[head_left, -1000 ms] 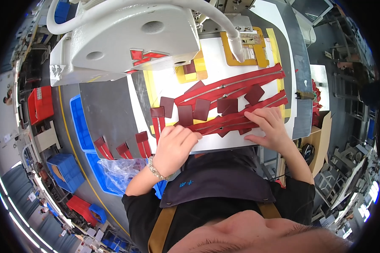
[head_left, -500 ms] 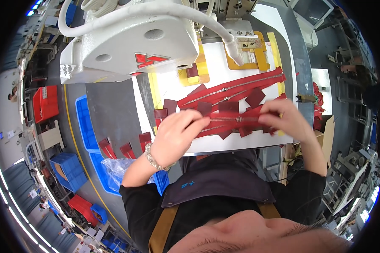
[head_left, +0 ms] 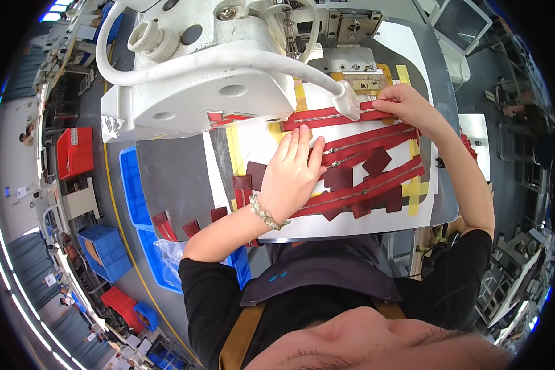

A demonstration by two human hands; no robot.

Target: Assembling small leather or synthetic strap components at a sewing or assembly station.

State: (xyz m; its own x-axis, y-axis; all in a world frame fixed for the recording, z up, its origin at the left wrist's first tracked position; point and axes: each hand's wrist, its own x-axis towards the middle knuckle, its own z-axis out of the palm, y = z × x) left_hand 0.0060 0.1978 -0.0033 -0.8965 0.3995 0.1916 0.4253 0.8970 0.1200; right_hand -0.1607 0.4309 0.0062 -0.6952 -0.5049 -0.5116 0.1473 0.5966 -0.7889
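Observation:
A red zipper lies under the front of the white sewing machine. My right hand pinches its right end between thumb and fingers. My left hand, with a beaded bracelet at the wrist, is laid out flat with fingers extended; the fingertips reach the zipper's left part. Two more red zippers lie side by side below it, their left ends covered by my left hand. Nearer me, another red zipper slants across several dark red square patches.
A yellow template sits near the machine's needle area. More dark red pieces lie along the table's left front edge. Blue bins stand left of the table. A monitor is at the back right.
My hands have moved away from me, bringing a zipper from above the patches to the machine's front. My left hand has flattened; my right still grips a zipper end. The view has shifted slightly.

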